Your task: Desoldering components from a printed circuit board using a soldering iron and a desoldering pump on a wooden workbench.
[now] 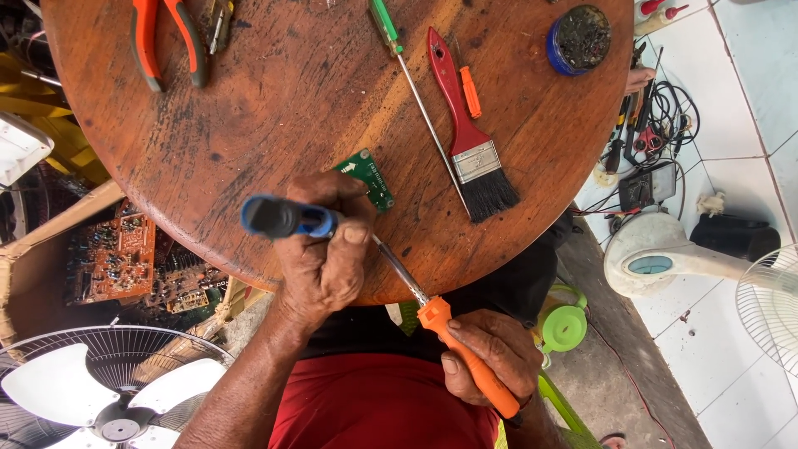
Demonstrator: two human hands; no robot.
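My left hand (324, 258) is closed around a blue and black tool handle (283, 218) at the near edge of a round wooden table (249, 125). Its fingers cover part of a small green circuit board (367, 176) lying on the table. My right hand (490, 356) grips an orange-handled tool (465, 357) below the table edge. The tool's metal shaft (401, 270) points up and left, and its tip is hidden under my left thumb, next to the board.
On the table lie a red-handled brush (465, 133), a green screwdriver (407, 66), orange pliers (166, 37) and a round blue tin (579, 37). A box of brown circuit boards (112, 258) and a fan (108, 391) stand at left. More tools, cables (657, 125) and a white fan (665, 258) are at right.
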